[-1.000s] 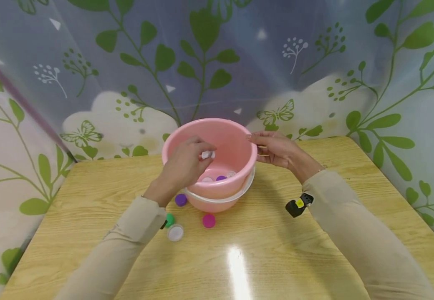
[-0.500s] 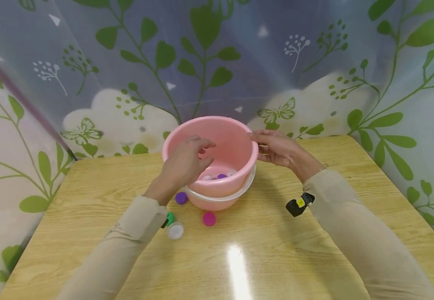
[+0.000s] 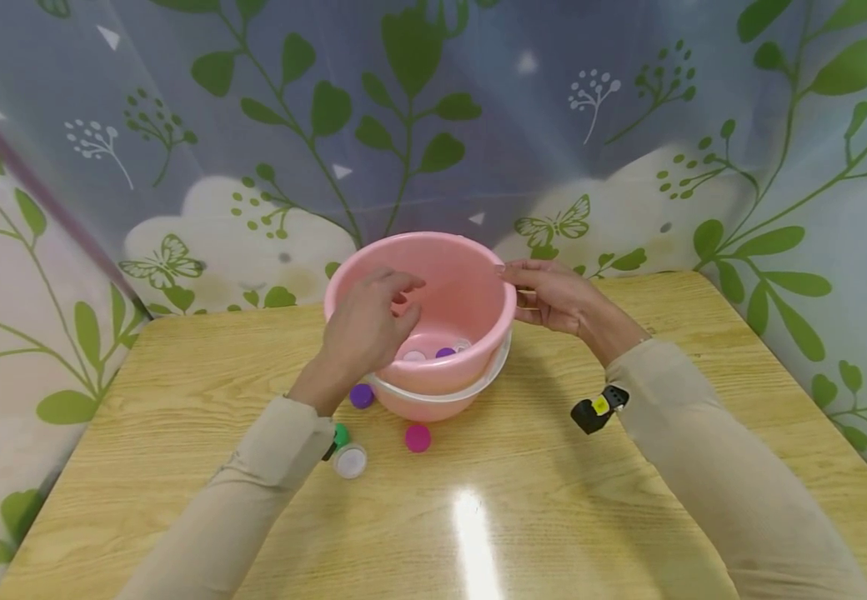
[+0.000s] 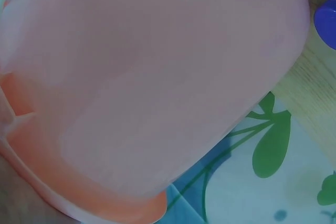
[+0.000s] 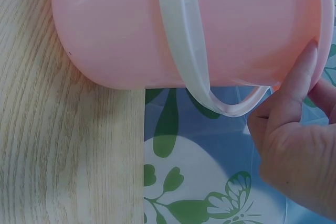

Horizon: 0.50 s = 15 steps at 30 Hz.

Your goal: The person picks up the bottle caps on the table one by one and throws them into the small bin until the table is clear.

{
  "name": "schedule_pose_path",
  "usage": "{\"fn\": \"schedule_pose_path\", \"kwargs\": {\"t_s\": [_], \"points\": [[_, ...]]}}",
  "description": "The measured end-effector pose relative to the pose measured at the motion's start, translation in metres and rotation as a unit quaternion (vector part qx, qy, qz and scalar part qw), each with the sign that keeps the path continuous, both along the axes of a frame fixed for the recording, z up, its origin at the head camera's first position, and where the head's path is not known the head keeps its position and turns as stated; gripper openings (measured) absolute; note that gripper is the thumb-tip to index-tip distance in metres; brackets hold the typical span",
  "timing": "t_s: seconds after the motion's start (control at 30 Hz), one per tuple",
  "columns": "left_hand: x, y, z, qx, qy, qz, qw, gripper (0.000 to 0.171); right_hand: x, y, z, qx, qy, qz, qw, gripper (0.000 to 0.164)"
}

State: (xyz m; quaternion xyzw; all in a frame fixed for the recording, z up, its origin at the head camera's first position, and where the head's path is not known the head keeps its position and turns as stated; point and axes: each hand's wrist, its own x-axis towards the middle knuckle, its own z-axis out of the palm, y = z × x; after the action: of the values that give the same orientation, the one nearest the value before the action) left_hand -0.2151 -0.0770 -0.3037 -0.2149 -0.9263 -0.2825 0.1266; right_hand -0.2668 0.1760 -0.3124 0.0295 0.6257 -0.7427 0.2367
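A pink bucket (image 3: 448, 258) stands on the wooden table, its white handle (image 5: 184, 30) hanging down against the outside. My left hand (image 3: 364, 327) reaches over the near left rim, its fingers loosely bent above the inside and nothing between them. On the bucket's right side my right hand (image 3: 553, 298) pinches the rim, thumb at the top edge and fingers along the outer wall. At the bottom inside lie a purple cap (image 3: 444, 352), a white cap (image 3: 414, 356) and a clear-looking piece (image 3: 463, 345), partly hidden by the near rim.
In front of the bucket on the table (image 3: 553, 517) lie a purple cap (image 3: 362, 396), a magenta cap (image 3: 418, 438), a white cap (image 3: 349, 461) and a green cap (image 3: 341, 435), partly covered by the left wrist. A leaf-patterned cloth (image 3: 433, 125) rises behind the table.
The small white cap my left hand pinched over the bucket has been let go. The left fingers have drawn back slightly. My right hand keeps its hold on the rim.
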Motion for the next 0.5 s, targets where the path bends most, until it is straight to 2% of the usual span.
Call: {"fn": "schedule_pose_path", "kwargs": {"t_s": [0.1, 0.17, 0.27, 0.33, 0.4, 0.5], "points": [[0.001, -0.001, -0.002, 0.02, 0.04, -0.002, 0.999, 0.026, 0.0, 0.0, 0.0, 0.001, -0.001, 0.001, 1.0, 0.038], [0.0, -0.001, -0.004, 0.041, 0.09, -0.006, 0.9951, 0.024, -0.001, 0.001, 0.001, 0.0, -0.002, 0.001, 1.0, 0.038], [0.0, -0.002, -0.007, 0.071, 0.182, -0.011, 0.9807, 0.021, -0.001, 0.001, 0.001, 0.001, -0.006, 0.0, 1.0, 0.036], [0.0, -0.004, -0.01, 0.086, 0.229, -0.006, 0.9695, 0.021, 0.0, 0.001, 0.001, 0.001, -0.009, 0.002, 1.0, 0.034], [0.0, -0.009, -0.011, 0.1, 0.253, 0.001, 0.9624, 0.023, 0.0, 0.0, 0.002, 0.003, -0.011, 0.005, 1.0, 0.032], [0.0, -0.02, -0.013, 0.119, 0.264, 0.018, 0.9569, 0.03, 0.0, 0.0, 0.002, 0.01, -0.009, 0.008, 1.0, 0.03]]}}
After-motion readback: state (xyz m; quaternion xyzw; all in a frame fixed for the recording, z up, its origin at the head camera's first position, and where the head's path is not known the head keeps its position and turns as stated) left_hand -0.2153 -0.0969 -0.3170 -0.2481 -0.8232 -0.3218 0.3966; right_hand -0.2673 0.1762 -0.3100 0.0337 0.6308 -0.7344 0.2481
